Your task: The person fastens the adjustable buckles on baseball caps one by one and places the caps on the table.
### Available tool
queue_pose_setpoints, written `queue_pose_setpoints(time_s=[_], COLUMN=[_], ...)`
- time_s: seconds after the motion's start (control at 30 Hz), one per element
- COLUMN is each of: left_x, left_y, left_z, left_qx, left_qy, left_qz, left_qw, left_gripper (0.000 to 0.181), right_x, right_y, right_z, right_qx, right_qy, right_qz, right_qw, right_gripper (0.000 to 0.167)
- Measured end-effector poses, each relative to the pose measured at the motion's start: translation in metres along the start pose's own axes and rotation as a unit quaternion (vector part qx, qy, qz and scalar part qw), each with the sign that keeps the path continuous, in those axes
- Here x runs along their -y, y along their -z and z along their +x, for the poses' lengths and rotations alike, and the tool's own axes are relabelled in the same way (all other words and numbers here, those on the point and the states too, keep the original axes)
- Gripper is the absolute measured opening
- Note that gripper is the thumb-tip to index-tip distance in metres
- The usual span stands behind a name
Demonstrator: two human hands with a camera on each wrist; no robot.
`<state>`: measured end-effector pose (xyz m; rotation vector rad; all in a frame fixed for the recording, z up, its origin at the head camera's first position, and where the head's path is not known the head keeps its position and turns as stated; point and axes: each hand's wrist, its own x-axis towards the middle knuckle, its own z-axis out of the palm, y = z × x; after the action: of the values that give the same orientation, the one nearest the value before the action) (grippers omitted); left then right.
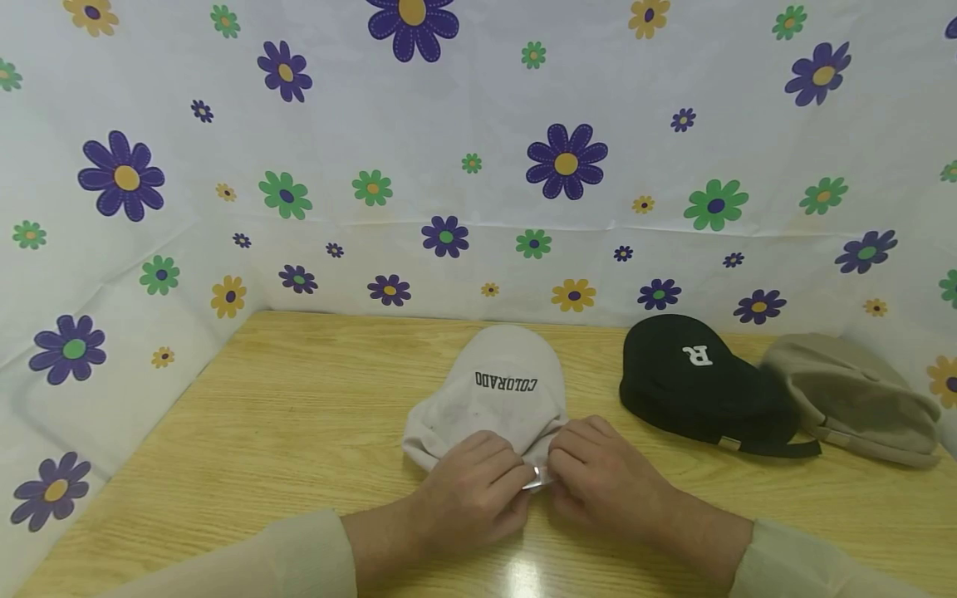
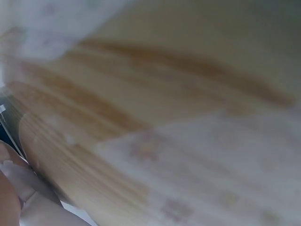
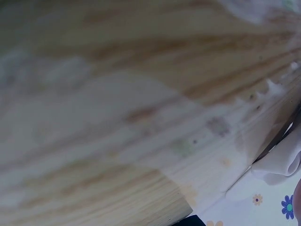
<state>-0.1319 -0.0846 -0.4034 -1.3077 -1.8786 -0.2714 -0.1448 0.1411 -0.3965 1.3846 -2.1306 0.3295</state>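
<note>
A light beige cap (image 1: 508,357) with dark COLORADO lettering lies on the wooden table, its back edge toward the person. My left hand (image 1: 478,486) grips that near edge, fingers curled. On the other side of a small shiny metal buckle (image 1: 536,477), my right hand (image 1: 609,477) pinches the cap's back edge too. The strap itself is mostly hidden by the fingers. Some pale cap fabric (image 2: 47,209) shows at the lower left of the left wrist view. A fold of the fabric (image 3: 280,160) appears at the right of the right wrist view.
To the right sits a black cap (image 1: 665,374) with a white R, its strap end sticking out. Touching or overlapping it is a brown cap (image 1: 860,390). A white flower-print cloth (image 1: 478,108) stands behind the table (image 1: 299,390) and along its sides.
</note>
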Motion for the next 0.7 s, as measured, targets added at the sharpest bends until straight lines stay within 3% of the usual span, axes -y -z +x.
queue_pose_setpoints(time_s=[0.7], left_x=[0.0001], left_y=[0.0003], left_z=[0.0010], left_qx=[0.001], left_qy=[0.004], left_qz=[0.007], left_qw=[1.0000], left_gripper=[0.016], right_x=[0.0002], right_y=[0.0023], right_z=[0.0018], right_qx=[-0.010], right_qy=[-0.018], right_qz=[-0.019], right_qw=[0.9996], right_gripper=[0.019])
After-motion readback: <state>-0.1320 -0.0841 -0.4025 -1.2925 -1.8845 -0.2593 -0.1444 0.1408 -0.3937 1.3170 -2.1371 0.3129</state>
